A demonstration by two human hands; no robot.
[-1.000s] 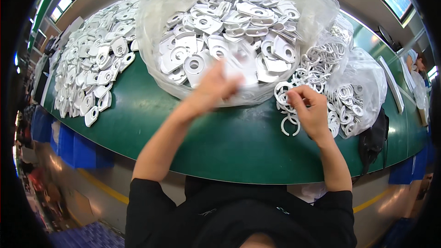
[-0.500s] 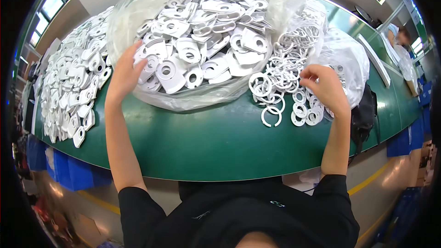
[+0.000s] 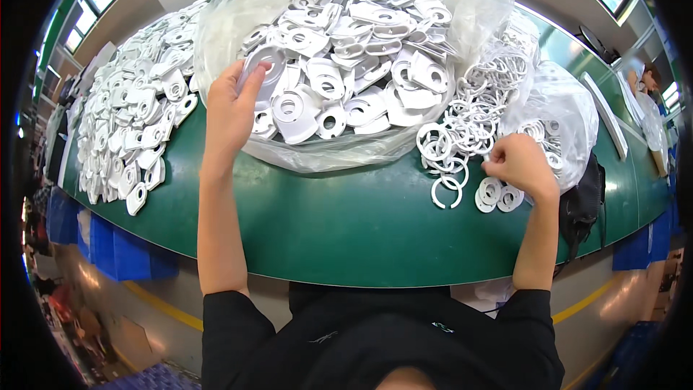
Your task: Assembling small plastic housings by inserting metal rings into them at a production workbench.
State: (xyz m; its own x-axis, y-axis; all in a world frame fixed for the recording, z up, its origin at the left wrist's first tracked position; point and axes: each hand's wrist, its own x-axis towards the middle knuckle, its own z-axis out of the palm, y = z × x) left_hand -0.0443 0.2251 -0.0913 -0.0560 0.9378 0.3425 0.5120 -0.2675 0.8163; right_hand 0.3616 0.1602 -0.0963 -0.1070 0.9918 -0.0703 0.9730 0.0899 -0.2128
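My left hand (image 3: 232, 110) is closed on a white plastic plate with a round hole (image 3: 271, 78), at the left side of a clear plastic bag (image 3: 303, 159). That bag holds a heap of similar white plates (image 3: 296, 105). Toward the right, my right hand (image 3: 521, 164) has its fingers curled together above several small white flat washers (image 3: 489, 191); whether anything is pinched in them is hidden. Left of this hand lies a tangled pile of white open rings (image 3: 473, 112), with a few loose ones (image 3: 447, 191) at its near edge.
More white plates (image 3: 123, 123) are heaped on the green table (image 3: 346, 231) at the left. Right of my right hand are another clear bag (image 3: 563, 105), a black bag (image 3: 583, 206) and a white strip (image 3: 605, 115). Another person (image 3: 642, 79) is at the far right.
My left hand has taken hold of a plate and lifted it from the bag's heap. My right hand has moved nearer, from the rings' edge to over the washers, its fingers more curled.
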